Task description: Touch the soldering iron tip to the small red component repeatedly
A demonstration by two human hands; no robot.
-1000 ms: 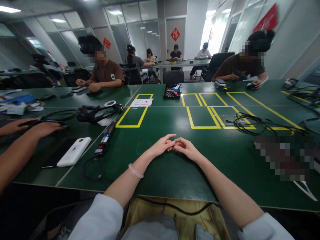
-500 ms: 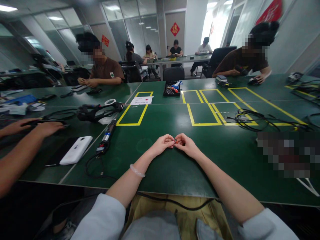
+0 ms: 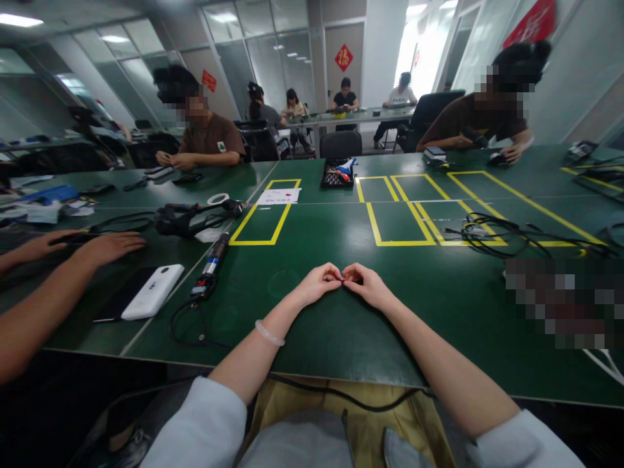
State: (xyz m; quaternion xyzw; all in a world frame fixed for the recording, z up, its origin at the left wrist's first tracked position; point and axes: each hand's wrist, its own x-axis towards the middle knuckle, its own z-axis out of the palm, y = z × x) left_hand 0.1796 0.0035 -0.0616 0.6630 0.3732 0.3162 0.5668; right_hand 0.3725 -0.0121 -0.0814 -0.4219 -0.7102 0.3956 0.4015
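My left hand [image 3: 319, 284] and my right hand [image 3: 368, 285] meet fingertip to fingertip above the green table [image 3: 312, 338]. Between them is a small red piece [image 3: 342, 281], pinched by the fingers of both hands. It is mostly covered by the fingertips, so its kind does not show. Both hands are closed, thumbs pressed toward the index fingers. A pale bangle [image 3: 269, 333] circles my left wrist.
A black tray [image 3: 325, 181] with small parts stands at the back. Left lie a white power bank [image 3: 152, 292], a cylindrical tool [image 3: 210, 268] and a co-worker's hand [image 3: 108, 248]. Cables [image 3: 487, 229] are coiled at right. Yellow tape [image 3: 404, 244] marks the tabletop.
My fingers have shifted slightly around the small red piece, which stays between both hands. At left, the co-worker's hand has stretched out a little to the right.
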